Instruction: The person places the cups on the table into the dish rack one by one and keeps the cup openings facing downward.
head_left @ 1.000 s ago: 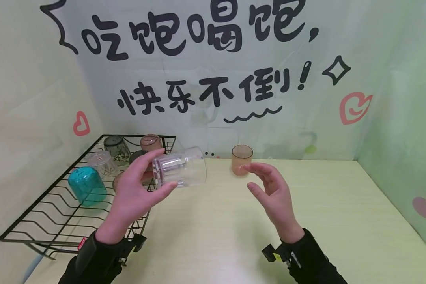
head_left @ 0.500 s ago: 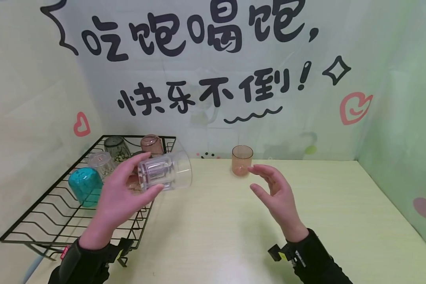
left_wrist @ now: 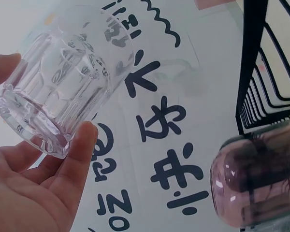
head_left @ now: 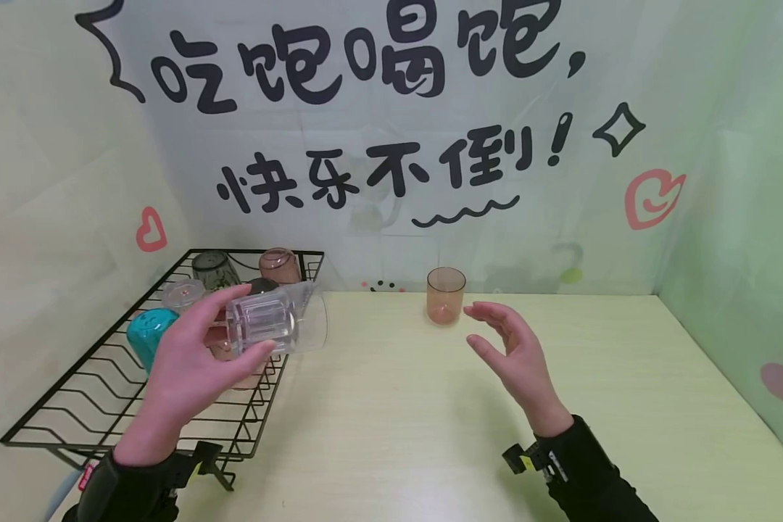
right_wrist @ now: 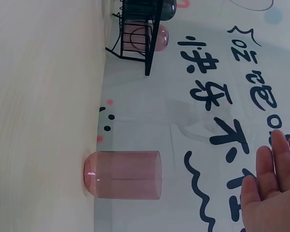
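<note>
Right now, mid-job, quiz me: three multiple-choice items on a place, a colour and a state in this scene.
1. Where does the orange cup stand?
A on the table
B on the rack
C in the right hand

2. What colour is the cup at the wire rack's left side?
A yellow
B teal
C white

3. How is the clear glass held?
A upright
B tipped on its side
C resting on the table

Key: 1 A, it stands on the table; 2 B, the teal cup; 3 B, the left hand grips it sideways; the right hand is empty.

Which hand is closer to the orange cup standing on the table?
Right. The right hand hovers open just beside the orange cup, not touching it. The left hand is farther away, holding a clear glass over the wire rack.
</note>
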The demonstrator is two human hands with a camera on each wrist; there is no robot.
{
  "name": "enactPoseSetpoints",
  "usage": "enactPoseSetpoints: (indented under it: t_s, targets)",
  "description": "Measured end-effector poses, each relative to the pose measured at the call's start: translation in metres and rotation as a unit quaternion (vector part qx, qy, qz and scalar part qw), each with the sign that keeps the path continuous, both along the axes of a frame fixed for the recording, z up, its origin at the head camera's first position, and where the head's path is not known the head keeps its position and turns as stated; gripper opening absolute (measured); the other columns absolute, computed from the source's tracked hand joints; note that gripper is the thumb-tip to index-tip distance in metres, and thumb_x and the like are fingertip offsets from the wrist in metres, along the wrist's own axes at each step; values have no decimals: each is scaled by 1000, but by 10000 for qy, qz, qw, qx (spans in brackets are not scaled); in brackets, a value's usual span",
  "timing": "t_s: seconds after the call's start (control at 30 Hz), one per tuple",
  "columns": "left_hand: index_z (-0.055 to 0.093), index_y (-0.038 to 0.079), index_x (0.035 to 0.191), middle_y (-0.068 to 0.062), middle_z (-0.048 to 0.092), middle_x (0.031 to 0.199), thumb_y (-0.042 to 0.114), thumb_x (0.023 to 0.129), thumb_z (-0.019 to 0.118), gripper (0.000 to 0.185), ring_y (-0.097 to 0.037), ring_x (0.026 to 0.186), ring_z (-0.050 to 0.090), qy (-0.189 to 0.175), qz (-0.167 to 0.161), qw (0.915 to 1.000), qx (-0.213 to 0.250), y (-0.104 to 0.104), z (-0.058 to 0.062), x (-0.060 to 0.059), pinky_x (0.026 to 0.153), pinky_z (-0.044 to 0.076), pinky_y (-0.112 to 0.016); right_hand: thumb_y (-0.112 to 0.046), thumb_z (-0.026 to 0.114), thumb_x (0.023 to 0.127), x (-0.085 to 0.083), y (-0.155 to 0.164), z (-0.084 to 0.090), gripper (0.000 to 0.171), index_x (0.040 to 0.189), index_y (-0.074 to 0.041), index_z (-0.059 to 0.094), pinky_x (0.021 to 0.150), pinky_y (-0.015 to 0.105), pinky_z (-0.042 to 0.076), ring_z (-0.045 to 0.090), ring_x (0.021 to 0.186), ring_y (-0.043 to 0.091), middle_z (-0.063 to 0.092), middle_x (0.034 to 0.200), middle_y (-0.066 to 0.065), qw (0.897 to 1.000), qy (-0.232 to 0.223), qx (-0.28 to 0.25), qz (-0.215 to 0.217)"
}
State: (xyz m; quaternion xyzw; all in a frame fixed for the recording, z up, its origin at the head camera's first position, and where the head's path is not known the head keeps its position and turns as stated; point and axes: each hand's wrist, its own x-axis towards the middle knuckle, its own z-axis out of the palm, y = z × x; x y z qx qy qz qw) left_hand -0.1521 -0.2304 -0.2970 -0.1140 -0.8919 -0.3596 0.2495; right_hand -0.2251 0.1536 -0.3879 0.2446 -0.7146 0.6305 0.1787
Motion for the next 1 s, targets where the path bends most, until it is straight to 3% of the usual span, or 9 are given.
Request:
enactPoseSetpoints:
  t_s: [0.2, 0.37, 0.5, 0.7, 1.0]
  targets:
    - [51, 9, 142, -15, 59, 120, 18, 77, 87, 75, -36, 94, 64, -259, 58, 9996, 43, -11, 1, 3, 69, 49, -8, 2, 69, 90, -7, 5, -4, 43, 130, 3, 55, 109, 28, 34, 53, 121, 16, 62, 128, 14, 9993, -218, 280, -100]
    - [51, 9, 142, -14, 60, 119, 20, 78, 86, 74, -37, 96, 64, -417, 134, 9990, 6, -20, 2, 4, 74, 45, -6, -3, 71, 90, -11, 9, -7, 44, 131, 2, 56, 112, 44, 31, 53, 120, 17, 62, 128, 12, 9977, -443, 472, -218]
    - [50, 9, 142, -14, 60, 120, 22, 79, 85, 74, -36, 96, 63, -510, 177, 9985, -72, -27, 2, 5, 71, 47, -9, -4, 72, 90, -13, 11, -8, 45, 131, 2, 55, 112, 52, 29, 53, 121, 22, 62, 129, 14, 9967, -508, 558, -289]
    - [50, 12, 144, -14, 58, 120, 24, 80, 84, 73, -38, 94, 64, -635, 263, 9976, -100, -37, 2, 10, 66, 51, -16, -5, 71, 91, -16, 12, -11, 45, 132, 2, 55, 113, 54, 28, 52, 123, 29, 62, 129, 17, 9960, -620, 568, -298]
    - [51, 17, 144, -13, 57, 126, 22, 79, 85, 73, -3, 87, 57, -745, 384, 9961, -278, -62, -1, 17, 66, 49, -11, -7, 71, 91, -23, 13, -14, 45, 132, 0, 54, 113, 54, 27, 51, 125, 29, 62, 128, 17, 9951, -709, 627, -280]
